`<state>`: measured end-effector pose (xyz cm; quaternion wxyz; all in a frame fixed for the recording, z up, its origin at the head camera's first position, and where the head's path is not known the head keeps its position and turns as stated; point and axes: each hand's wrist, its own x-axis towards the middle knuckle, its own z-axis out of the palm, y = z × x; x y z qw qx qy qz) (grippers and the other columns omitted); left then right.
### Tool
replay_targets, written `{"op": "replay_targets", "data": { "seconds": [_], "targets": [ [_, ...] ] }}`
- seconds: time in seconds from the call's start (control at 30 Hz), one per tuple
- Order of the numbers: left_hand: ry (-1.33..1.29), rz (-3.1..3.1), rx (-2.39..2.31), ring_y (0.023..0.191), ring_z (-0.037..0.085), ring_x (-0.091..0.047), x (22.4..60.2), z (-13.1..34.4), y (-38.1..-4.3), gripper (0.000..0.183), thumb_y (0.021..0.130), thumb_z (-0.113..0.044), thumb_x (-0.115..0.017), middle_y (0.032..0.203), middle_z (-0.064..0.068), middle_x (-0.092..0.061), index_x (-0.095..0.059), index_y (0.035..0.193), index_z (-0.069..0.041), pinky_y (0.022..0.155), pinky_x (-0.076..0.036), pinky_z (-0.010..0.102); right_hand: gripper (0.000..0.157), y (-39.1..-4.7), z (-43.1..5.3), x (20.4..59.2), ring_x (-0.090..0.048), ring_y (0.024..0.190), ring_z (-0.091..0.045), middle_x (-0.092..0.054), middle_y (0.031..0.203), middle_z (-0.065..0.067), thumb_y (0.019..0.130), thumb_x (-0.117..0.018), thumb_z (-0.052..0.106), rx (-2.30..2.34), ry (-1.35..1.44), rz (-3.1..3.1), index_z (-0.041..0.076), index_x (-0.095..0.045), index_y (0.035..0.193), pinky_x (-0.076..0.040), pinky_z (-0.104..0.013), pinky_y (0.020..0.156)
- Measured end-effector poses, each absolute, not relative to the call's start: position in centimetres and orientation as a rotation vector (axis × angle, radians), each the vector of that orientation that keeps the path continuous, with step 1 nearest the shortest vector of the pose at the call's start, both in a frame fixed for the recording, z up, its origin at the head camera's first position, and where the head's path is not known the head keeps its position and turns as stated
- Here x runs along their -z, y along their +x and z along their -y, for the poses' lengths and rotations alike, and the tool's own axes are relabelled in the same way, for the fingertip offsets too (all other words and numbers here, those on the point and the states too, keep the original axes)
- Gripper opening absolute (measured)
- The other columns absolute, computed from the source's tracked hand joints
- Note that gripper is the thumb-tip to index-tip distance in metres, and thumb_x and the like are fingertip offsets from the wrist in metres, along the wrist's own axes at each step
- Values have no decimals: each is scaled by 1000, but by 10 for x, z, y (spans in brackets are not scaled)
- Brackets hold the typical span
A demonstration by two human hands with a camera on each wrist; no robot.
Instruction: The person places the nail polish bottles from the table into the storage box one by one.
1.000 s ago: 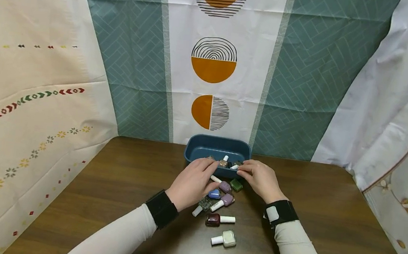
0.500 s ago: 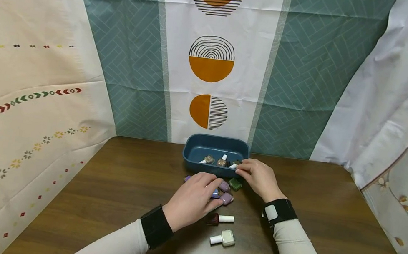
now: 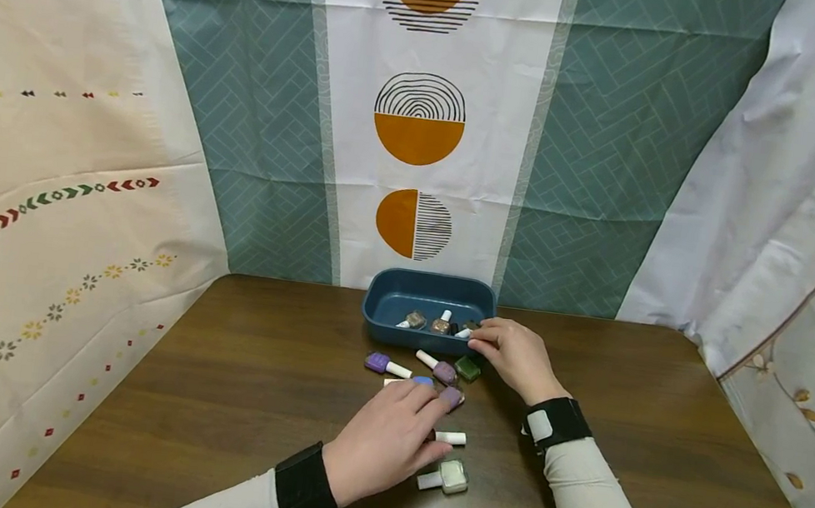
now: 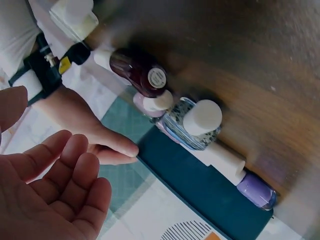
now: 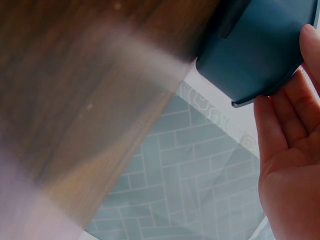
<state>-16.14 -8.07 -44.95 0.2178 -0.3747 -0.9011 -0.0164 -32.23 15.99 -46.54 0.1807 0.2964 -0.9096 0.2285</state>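
Note:
My left hand (image 3: pixel 390 436) hovers over a group of nail polish bottles on the table, fingers loosely bent, holding nothing. Beneath or beside it are a dark red bottle (image 4: pixel 135 70), a lilac bottle (image 3: pixel 453 397) and a speckled bottle (image 4: pixel 175 117) with a white cap. A cream bottle (image 3: pixel 455 477) lies by its thumb. At the corner of a dark blue plastic bin (image 3: pixel 398 337), my right hand (image 3: pixel 516 357) pinches the rim between thumb and fingers. Several bottles lie inside the bin, among them a glittery one (image 3: pixel 440 325).
Between the bin and my left hand lie a purple bottle (image 3: pixel 377 362), another lilac bottle (image 3: pixel 445 373) and a green bottle (image 3: pixel 468 368). The wooden table (image 3: pixel 251 370) ends at a patterned cloth (image 3: pixel 271 188) behind the bin.
My left hand has moved from the bin's near edge back toward me, over the dark red bottle. A glittery bottle in the bin's left part is now uncovered. The right hand stays at the rim.

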Motion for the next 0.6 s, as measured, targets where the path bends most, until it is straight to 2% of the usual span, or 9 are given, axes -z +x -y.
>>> {"op": "replay_targets", "data": {
  "seconds": [0.17,0.6],
  "targets": [
    [-1062,2502,2,102,16,-58,453,80,-154,45,107,-54,-71,109,-3,-63,-70,127,-14,93,-53,33,19,-323,-160,466,-74,113,-32,-79,119,-9,99,-85,24,-642,819,2585,10,-88,112,-59,-55,97],
    [-1147,2608,-12,102,13,-59,468,80,-141,41,107,-57,-68,109,-6,-66,-72,120,-18,92,-52,32,19,-322,-159,465,-74,114,-33,-79,120,-10,99,-85,23,-656,805,2597,10,-88,112,-59,-56,99]
  ]
}}
